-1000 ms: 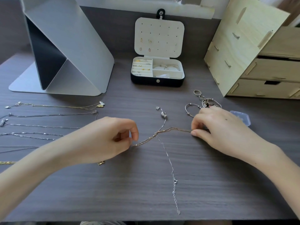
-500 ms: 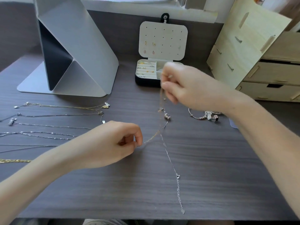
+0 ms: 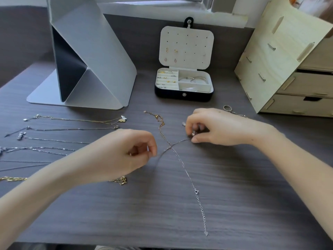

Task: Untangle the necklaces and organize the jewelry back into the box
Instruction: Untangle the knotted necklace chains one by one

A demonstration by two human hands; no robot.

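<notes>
Two thin necklaces cross at a knot in the middle of the dark desk: a rose-gold chain (image 3: 161, 123) running up to the left and a silver chain (image 3: 191, 179) trailing toward the front edge. My left hand (image 3: 126, 152) pinches one chain end left of the crossing. My right hand (image 3: 216, 127) pinches the silver chain's bead pendant just right of it. The open jewelry box (image 3: 183, 95) stands behind, with earrings on its lid, rings and bangles inside.
Several straightened necklaces (image 3: 72, 129) lie in rows at the left, a gold chain (image 3: 12, 178) nearest the front. Rings (image 3: 228, 108) lie beside my right hand. A grey folded stand (image 3: 93, 56) is back left, a wooden drawer unit (image 3: 288, 60) back right.
My right hand lifted the rose-gold chain toward the box, laid its end down on the desk further back, then came down onto the silver chain's pendant. My left hand stayed put.
</notes>
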